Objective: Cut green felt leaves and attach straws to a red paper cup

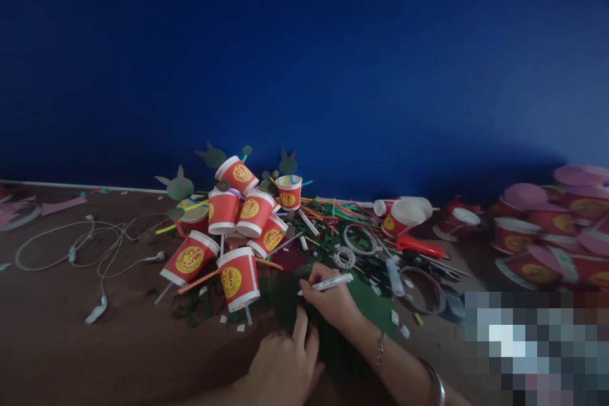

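My right hand is closed in a pinch on the white pen, over the green paper on the worktop. My left hand lies on the paper, mostly open, gripping nothing. If it presses too lightly, the paper could slide and make my line wobbly. A bump could tumble the leaning red cups. I can't read their yellow badges or the pen's tiny letters for sure.
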`<state>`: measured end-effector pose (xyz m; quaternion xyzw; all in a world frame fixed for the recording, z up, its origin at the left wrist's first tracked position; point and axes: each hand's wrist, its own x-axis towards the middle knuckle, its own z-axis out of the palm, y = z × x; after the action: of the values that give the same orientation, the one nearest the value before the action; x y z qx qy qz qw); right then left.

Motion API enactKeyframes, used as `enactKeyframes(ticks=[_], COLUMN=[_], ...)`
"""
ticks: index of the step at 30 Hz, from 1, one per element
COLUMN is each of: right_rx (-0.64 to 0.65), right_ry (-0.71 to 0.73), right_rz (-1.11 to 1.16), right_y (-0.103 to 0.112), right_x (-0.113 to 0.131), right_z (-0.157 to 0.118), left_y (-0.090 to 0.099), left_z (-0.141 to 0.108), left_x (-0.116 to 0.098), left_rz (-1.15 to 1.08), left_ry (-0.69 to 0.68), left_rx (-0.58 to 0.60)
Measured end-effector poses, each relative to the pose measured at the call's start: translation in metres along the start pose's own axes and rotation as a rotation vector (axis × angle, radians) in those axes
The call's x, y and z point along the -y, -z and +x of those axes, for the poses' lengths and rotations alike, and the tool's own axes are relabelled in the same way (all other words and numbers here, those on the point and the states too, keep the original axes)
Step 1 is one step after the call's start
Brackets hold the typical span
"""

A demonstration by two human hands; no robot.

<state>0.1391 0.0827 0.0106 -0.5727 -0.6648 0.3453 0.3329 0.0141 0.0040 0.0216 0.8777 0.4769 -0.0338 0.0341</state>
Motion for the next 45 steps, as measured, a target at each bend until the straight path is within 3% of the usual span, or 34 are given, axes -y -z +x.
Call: enactKeyframes(ticks=[7,11,14,17,21,24,27,31,33,35,38,41,45], right_rx=[-0.006,-0.040,-0.196,-0.312,-0.402,-0.381,-0.335,-0.262,-0.251,-0.271,-0.342,-0.394,-0.489], right_ry=[0.000,-0.096,-0.121,-0.088,0.004,0.038,0.174,0.320,0.319,0.317,0.336,0.339,0.238], right_rz=[0.019,0.352,0.649,0.727,0.577,0.333,0.002,-0.375,-0.461,-0.474,-0.415,-0.347,-0.214], right_y=[0.000,0.007,0.028,0.063,0.109,0.121,0.117,0.101,0.093,0.086,0.079,0.076,0.076], right_x=[-0.001,0.002,0.010,0.017,0.014,0.001,-0.013,-0.024,-0.024,-0.023,-0.023,-0.025,-0.024], right_z=[0.000,0.002,0.007,0.013,0.015,0.010,0.004,0.003,0.005,0.007,0.007,0.002,-0.009], left_y=[0.000,0.000,-0.003,-0.003,0.008,0.021,0.031,0.036,0.036,0.036,0.033,0.029,0.030], left_z=[0.000,0.000,0.000,0.001,0.007,0.012,0.018,0.039,0.057,0.078,0.108,0.125,0.123], left_x=[0.000,0.000,0.001,0.004,0.006,0.006,0.004,0.007,0.012,0.020,0.031,0.038,0.039], left_rz=[-0.004,-0.025,-0.019,0.000,-0.006,-0.020,-0.068,-0.103,-0.118,-0.185,-0.255,-0.416,-0.746], left_ry=[-0.004,-0.010,-0.019,-0.021,0.004,0.033,0.034,0.006,0.109,0.267,0.401,0.455,0.472], left_rx=[0.014,0.052,0.044,0.056,0.098,0.100,0.034,-0.154,-0.235,-0.308,-0.325,-0.333,-0.403])
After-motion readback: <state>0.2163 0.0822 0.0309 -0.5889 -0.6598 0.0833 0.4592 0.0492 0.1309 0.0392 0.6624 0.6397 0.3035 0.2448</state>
